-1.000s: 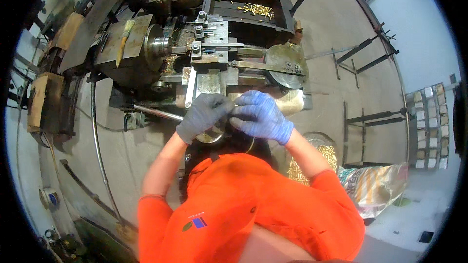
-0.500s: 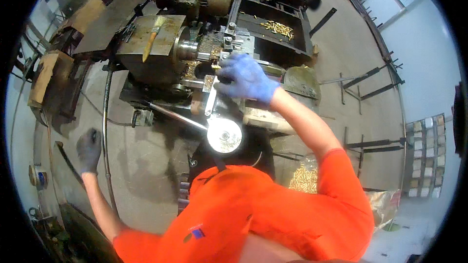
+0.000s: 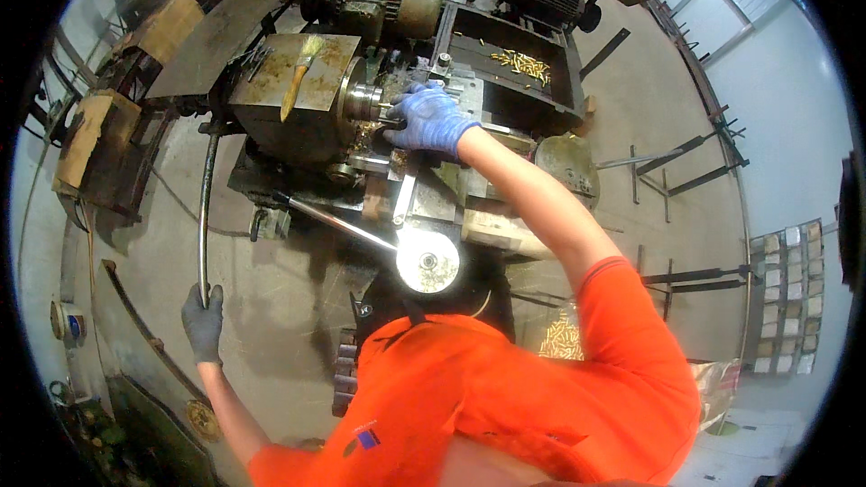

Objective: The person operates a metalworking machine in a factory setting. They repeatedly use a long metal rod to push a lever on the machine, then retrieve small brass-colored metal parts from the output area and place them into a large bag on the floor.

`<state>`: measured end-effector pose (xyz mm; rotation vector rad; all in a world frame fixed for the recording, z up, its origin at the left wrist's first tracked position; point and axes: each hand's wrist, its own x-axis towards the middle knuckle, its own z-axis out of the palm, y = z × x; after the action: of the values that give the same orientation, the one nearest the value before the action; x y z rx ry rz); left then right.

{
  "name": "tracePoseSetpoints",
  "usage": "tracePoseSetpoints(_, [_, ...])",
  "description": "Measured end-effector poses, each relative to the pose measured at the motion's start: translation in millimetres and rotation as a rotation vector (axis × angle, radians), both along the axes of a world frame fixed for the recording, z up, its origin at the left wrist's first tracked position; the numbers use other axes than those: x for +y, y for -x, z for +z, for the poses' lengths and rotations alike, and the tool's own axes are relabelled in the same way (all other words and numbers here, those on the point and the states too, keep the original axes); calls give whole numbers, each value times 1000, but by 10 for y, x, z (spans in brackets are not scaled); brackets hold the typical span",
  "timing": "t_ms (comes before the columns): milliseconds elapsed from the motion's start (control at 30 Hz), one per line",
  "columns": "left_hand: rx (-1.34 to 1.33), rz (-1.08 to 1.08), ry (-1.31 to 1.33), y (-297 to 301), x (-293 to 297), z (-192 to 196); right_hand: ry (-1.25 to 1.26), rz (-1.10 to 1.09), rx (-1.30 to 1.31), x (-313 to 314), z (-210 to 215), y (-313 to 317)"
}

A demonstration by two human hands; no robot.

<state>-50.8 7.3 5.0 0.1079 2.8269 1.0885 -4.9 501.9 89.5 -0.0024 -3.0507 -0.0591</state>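
Observation:
My left hand, in a dark grey glove, is closed round the lower end of a long metal lever that runs up to the left side of the lathe. My right hand, in a blue glove, reaches over the lathe's cross slide with its fingertips at the front of the steel spindle nose. The fingers are bent together there, and whatever small thing they hold is hidden. Below that hand stands a round white disc, with a shiny rod handle slanting off to its left.
A wooden-handled brush lies on the headstock cover. Small brass parts lie in the dark tray behind; more brass parts fill a clear bag low on the right. Electric motors stand at the back.
My left hand has come onto the lever's end, which has swung slightly. My right hand has moved left in the machine, up to the spindle nose. The view has shifted slightly.

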Motion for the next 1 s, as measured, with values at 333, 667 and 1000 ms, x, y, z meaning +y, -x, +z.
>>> tracePoseSetpoints(333, [162,-127,401,-149,-255,135,65,64,-70,47,13,105])
tracePoseSetpoints(667, [235,-44,586,137,-303,-187,-18,77,48,-102,20,291])
tracePoseSetpoints(1000, [696,-197,853,1662,-1393,-442,25,0,-32,-187,141,269])
